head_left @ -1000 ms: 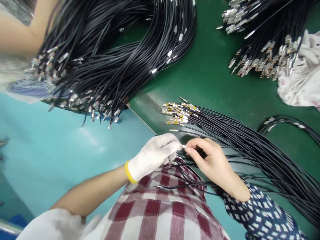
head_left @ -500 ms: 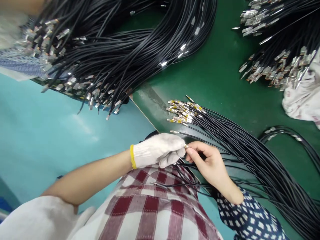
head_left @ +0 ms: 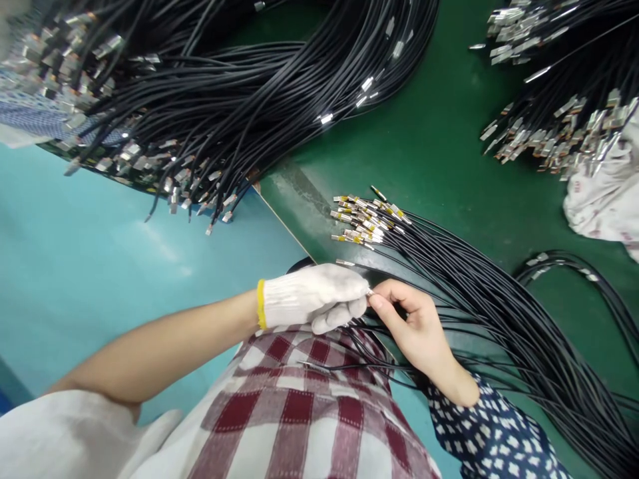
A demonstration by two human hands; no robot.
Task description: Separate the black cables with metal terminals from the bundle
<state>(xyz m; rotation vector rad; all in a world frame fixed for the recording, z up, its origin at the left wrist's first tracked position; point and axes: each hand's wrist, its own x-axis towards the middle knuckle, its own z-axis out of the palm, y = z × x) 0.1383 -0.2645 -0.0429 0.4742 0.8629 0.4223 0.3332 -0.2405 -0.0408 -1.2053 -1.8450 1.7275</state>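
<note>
My left hand [head_left: 319,297], in a white knit glove with a yellow cuff, is closed on a small metal cable connector [head_left: 369,293] at its fingertips. My bare right hand [head_left: 407,319] pinches the same connector between thumb and index finger; the two hands meet there. Much of the connector is hidden by the fingers. Beneath and beside both hands run loose black cables [head_left: 444,332], some crossing my lap. Just beyond my hands, a bundle of cable ends with silver, yellow-marked connectors [head_left: 367,219] lies on the green table [head_left: 424,146].
A large coil of black cables [head_left: 259,100] fills the far left, its metal ends hanging over the table edge. Another cable pile [head_left: 554,133] lies at far right by a white cloth [head_left: 604,193]. A smaller looped bundle [head_left: 564,259] rests at right.
Both hands stay together on the connector, with only a slight shift at the fingertips. The view has moved a little; the blurred arm at top left is now mostly out of frame.
</note>
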